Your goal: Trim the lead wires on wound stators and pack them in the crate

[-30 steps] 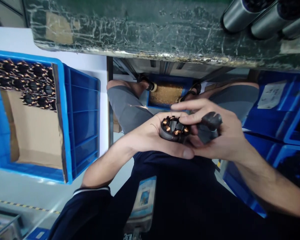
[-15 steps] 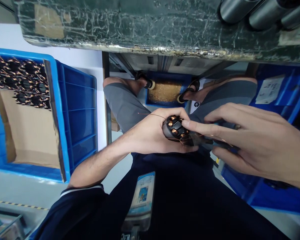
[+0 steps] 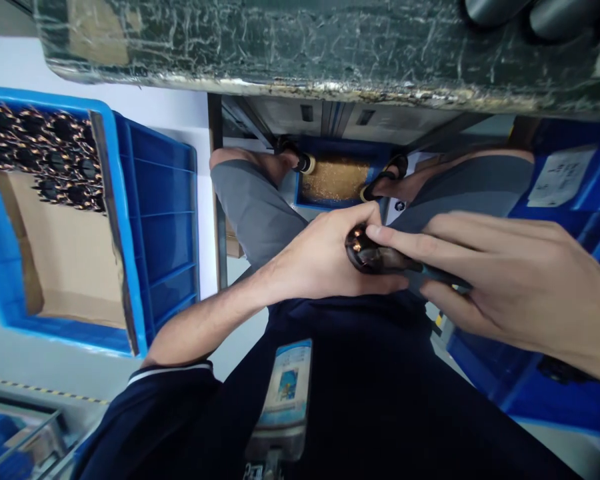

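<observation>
In my left hand [image 3: 325, 257] is a small round motor stator [image 3: 359, 245] with copper windings, its open end tilted toward the right. The fingers wrap round it and hide most of its side. My right hand [image 3: 485, 273] grips a slim hand tool with a dark handle [image 3: 445, 275], whose blurred head lies against the stator; its exact kind cannot be made out. The right index fingertip touches the stator's rim beside the left index finger. Both hands are above my lap.
A worn green bench edge [image 3: 280, 57] crosses the top, with dark metal cylinders [image 3: 565, 19] on it. On the left, a blue crate [image 3: 123, 267] with cardboard holds rows of wound stators [image 3: 55, 157]. A blue tray [image 3: 337, 180] of copper scraps lies between my feet. Blue bins [image 3: 560, 393] stand right.
The stator has tilted, so less of its winding face shows. The stray copper wire over my left hand is no longer visible. Both hands sit slightly further right in view.
</observation>
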{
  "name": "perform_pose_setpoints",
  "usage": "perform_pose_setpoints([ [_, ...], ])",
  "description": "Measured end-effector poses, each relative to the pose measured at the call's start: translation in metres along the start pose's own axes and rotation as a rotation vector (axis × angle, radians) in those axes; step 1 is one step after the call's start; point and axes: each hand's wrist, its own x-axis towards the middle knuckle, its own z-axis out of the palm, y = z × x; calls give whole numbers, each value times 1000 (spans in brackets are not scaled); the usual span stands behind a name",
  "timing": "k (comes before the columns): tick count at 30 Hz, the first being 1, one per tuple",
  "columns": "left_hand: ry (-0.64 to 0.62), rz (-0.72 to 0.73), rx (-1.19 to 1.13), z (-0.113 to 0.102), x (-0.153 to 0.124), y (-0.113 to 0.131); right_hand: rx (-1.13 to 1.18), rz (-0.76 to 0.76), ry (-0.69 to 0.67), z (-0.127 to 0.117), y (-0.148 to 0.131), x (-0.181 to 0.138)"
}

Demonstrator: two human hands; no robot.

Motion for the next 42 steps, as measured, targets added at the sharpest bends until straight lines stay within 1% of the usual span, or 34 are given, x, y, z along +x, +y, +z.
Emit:
perform_pose_setpoints([
  [2,-14,-1,88,0,0,3,60,26,17,0,-2,0],
  [4,-26,2,100,-1,-1,6,74,37,24,-1,-4,0],
  [8,-51,-29,-37,-1,-2,4,-35,-10,26,-4,-5,2],
  [10,-66,-71,-130,0,-3,1,9,-15,28,-3,-5,2],
  [12,-60,-81,-175,2,-2,0,88,26,9,-1,-3,2],
  [13,-50,-71,-165,3,-2,-1,101,54,2,0,-3,2],
  [15,-20,-42,-84,5,0,0,53,100,-5,3,-1,2],
  [18,41,-23,137,11,0,3,-37,97,9,7,-1,3],
  [20,58,-1,237,14,0,5,26,112,25,9,-1,3],
  [23,37,47,221,17,-1,8,168,163,42,9,-1,2],
  [24,22,60,202,16,0,10,167,169,43,8,-1,1],
  [27,-18,90,187,12,4,11,53,154,51,5,-1,-1],
  [29,-68,64,164,9,9,8,47,143,36,6,1,-1],
  [32,-161,-38,19,8,18,-2,154,162,-16,11,9,4],
  [34,-205,-97,-159,9,23,-12,257,188,-62,17,19,8],
  [36,-216,-147,-376,11,25,-21,373,208,-86,23,29,11],
  [39,-214,-234,-695,19,24,-32,533,219,-35,32,36,12],
  [42,-174,-334,-983,31,18,-40,619,189,51,41,28,12],
])
